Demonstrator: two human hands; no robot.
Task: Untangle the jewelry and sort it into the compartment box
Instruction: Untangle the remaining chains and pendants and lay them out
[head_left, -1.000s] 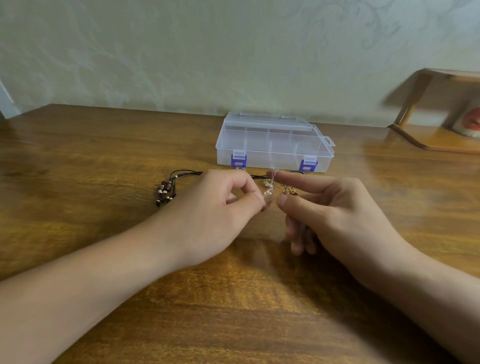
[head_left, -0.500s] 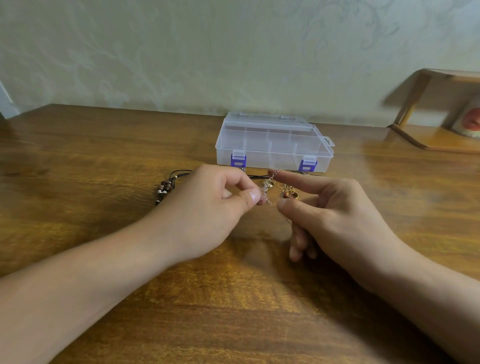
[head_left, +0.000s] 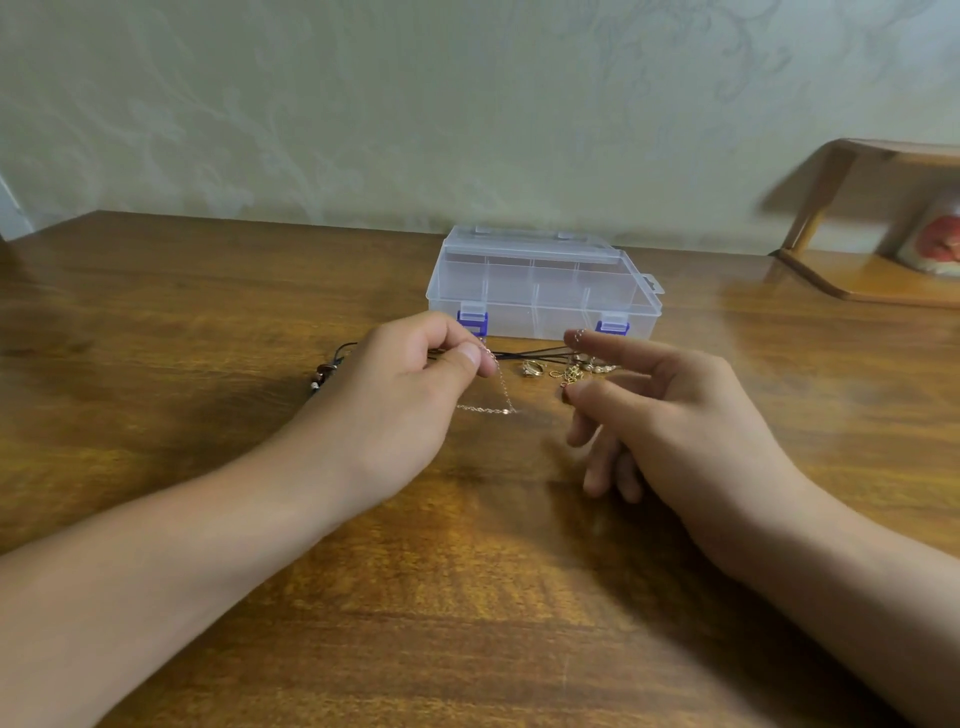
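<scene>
I see my left hand (head_left: 395, 395) pinching the thin silver chain (head_left: 501, 392) between thumb and forefinger; the chain droops onto the wooden table (head_left: 467, 597). My right hand (head_left: 670, 415) hovers just beside it, fingers spread and loose, gripping nothing. Gold pieces (head_left: 569, 371) and a black beaded cord (head_left: 332, 366) lie between my hands and the closed clear compartment box (head_left: 540, 286).

Two bare forearms reached in from the lower edge of the head view, with no sleeves, watch, bracelets or rings visible on them. The left hand (head_left: 400, 395) showed short, plain nails, the thumbnail unpainted. The right hand (head_left: 670, 415) was slightly blurred; its fingers were slender, its nails short. Both wrists were uncovered to the frame's edge.
</scene>
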